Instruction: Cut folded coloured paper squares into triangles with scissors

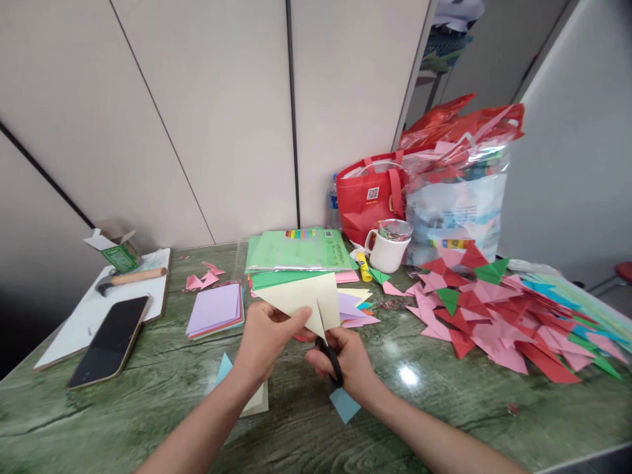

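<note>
My left hand pinches a cream sheet of paper between thumb and fingers, above the table. Black-handled scissors are gripped in my right hand, and a blade lies against the right part of the sheet. How far the cut runs into the paper I cannot tell. Under my right wrist a small blue paper piece lies on the table. Beside my left forearm are a light blue paper piece and another cream piece, partly hidden by the arm.
A stack of square papers sits left, near a phone and a hammer. Green paper packs lie behind my hands. A white mug, red bag and a heap of folded paper pieces stand right.
</note>
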Available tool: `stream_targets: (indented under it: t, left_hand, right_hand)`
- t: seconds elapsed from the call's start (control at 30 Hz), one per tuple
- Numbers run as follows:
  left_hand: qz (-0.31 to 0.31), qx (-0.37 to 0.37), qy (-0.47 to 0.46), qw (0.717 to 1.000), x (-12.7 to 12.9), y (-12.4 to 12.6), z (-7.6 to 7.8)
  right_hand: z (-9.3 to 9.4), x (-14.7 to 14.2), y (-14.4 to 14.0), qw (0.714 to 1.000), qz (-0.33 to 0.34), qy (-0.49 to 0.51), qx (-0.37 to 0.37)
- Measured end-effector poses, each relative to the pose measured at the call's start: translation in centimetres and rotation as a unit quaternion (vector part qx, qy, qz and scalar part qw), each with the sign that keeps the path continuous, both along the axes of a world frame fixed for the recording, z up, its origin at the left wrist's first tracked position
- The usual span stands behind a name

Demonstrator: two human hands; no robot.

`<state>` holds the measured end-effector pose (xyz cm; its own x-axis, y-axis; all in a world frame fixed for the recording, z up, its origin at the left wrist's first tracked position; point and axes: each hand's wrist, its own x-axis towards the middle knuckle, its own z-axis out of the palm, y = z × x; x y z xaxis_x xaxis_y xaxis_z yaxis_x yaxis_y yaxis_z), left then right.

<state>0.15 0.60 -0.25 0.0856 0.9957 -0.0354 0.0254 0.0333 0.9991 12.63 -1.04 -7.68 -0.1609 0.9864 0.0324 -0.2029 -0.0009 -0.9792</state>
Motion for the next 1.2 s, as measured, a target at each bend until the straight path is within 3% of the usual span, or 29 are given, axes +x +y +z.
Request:
stream_targets:
  t: [0.3,0.87,1.2]
  left_hand:
    - [0.034,-0.004,-0.057,0.998,-0.17,0.15,0.53]
    - [0.037,0.024,-0.022,0.999,-0.52,0.33,0.28]
    - [0.041,0.015,-0.032,0.999,-0.21,0.37,0.22]
  right_hand:
    - [-0.41,0.0,0.02,1.0,0.014,0.009,-0.008]
    - [0.56,0.23,-0.05,0.994,0.061,0.027,0.083]
    - [0.52,0.35,0.27,0.998,0.05,0.036,0.035]
